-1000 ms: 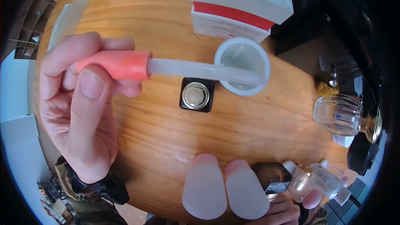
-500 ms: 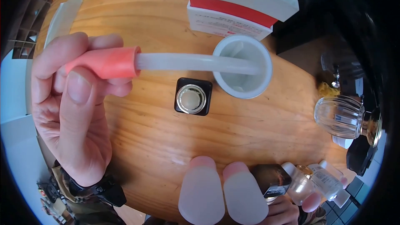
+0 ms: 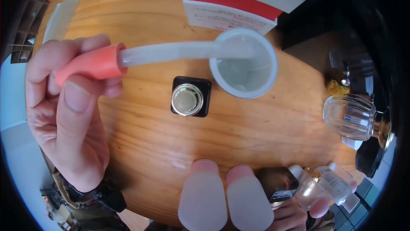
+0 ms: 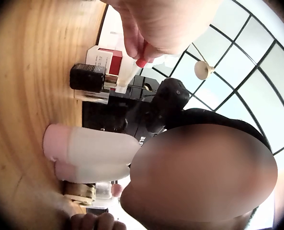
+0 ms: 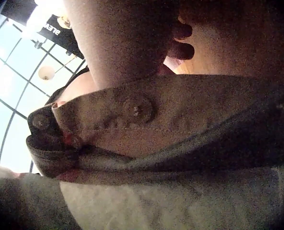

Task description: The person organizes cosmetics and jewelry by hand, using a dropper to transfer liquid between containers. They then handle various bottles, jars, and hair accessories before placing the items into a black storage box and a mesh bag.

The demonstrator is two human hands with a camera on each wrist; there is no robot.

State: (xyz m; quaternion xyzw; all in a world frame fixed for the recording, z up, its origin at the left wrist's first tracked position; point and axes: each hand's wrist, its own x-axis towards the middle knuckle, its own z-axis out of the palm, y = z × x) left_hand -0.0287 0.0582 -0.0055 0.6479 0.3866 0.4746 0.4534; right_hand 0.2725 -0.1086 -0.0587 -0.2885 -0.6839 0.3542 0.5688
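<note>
In the head view my left hand (image 3: 70, 107) grips a coral handle (image 3: 92, 63) between thumb and fingers. A pale translucent strip (image 3: 171, 52) extends from it, its far end over the mouth of a white cup (image 3: 267, 85); contact with the cup cannot be told. A black square bottle with a gold-ringed top (image 3: 187, 99) stands below the strip. My right hand (image 3: 290, 217) rests low behind a dark bottle (image 3: 277, 183), partly hidden, its fingers loosely bent. The left wrist view shows the coral piece (image 4: 142, 61) in my left fingers.
Two frosted bottles with pink caps (image 3: 203, 201) lie along the near edge, with several small bottles (image 3: 335, 184) to their right. White and red boxes (image 3: 232, 4) stand behind the cup. A ribbed glass jar (image 3: 350, 117) is at the far right.
My left hand and the coral handle have shifted left in the head view, and the strip now slopes upward to the right. The right hand has hardly moved.
</note>
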